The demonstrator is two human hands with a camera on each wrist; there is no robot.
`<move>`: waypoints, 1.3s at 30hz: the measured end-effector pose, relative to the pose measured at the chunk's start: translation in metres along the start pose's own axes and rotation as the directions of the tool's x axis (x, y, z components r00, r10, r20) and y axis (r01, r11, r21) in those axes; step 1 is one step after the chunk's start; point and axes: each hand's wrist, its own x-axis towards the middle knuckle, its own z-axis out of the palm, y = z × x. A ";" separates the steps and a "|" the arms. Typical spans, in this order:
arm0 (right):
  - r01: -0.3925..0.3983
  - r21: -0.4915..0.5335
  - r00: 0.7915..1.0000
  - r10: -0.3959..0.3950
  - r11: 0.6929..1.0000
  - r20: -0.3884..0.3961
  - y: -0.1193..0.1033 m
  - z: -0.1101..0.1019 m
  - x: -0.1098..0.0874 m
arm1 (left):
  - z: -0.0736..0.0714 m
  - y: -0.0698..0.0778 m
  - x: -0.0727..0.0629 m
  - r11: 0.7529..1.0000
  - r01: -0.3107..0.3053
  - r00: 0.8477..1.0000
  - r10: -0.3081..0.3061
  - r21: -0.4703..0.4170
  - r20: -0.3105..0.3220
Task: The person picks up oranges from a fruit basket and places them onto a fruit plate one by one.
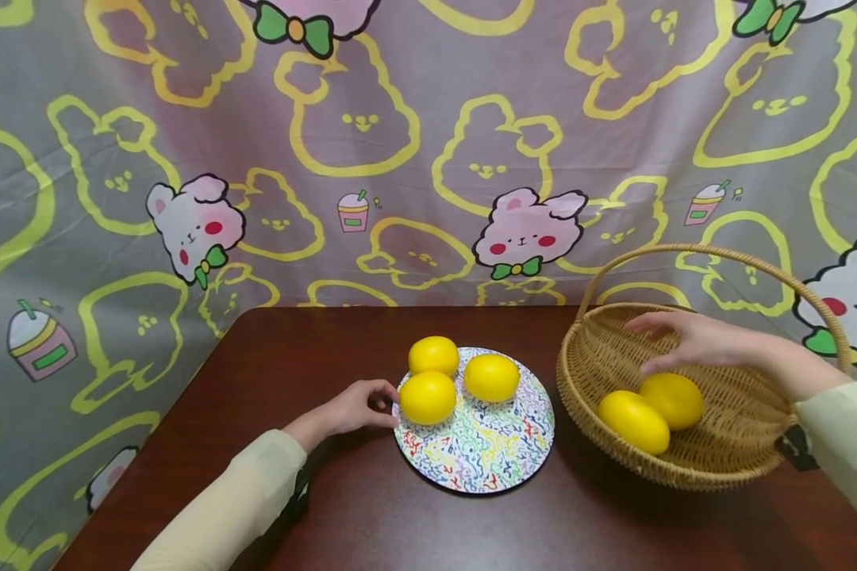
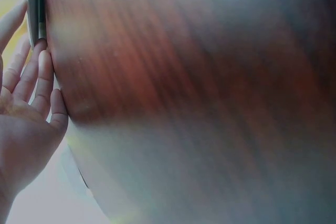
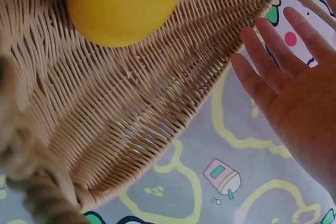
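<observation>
My left hand [image 1: 360, 406] is at the left rim of a round plate [image 1: 503, 444] with colourful squiggles, its fingertips touching the edge. In the left wrist view the fingers [image 2: 45, 72] reach out fairly straight against the rim. Three yellow lemons sit on the plate: a back one [image 1: 433, 355], a front one [image 1: 427, 398] and a right one [image 1: 492, 377]. My right hand [image 1: 707, 339], fingers spread and holding nothing, hovers over a wicker basket [image 1: 728, 468]. Inside the basket lie two lemons, one in front [image 1: 634, 422] and one behind [image 1: 672, 401].
The basket's tall arched handle [image 1: 714, 250] rises around my right forearm. A dark brown table [image 1: 314, 333] carries everything. Behind it hangs a curtain [image 1: 414, 143] with cartoon animals.
</observation>
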 end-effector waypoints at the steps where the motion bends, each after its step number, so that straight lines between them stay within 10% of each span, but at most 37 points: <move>1: -0.007 -0.005 1.000 0.007 1.000 0.006 0.001 0.001 0.000 | 0.000 0.000 0.000 1.000 0.001 1.000 -0.001 -0.007 0.003; 16: 0.067 0.072 0.985 -0.077 0.995 0.152 0.010 0.017 0.001 | 0.002 -0.003 0.001 1.000 -0.006 1.000 0.006 -0.001 0.005; 28: 0.019 0.245 0.920 -0.113 0.969 0.376 0.010 0.024 0.010 | 0.000 0.000 0.002 1.000 -0.011 1.000 0.011 -0.001 0.008; 39: 0.017 0.199 0.893 -0.105 0.980 0.438 0.002 0.042 0.010 | -0.001 0.001 0.001 1.000 -0.016 1.000 0.016 -0.003 0.008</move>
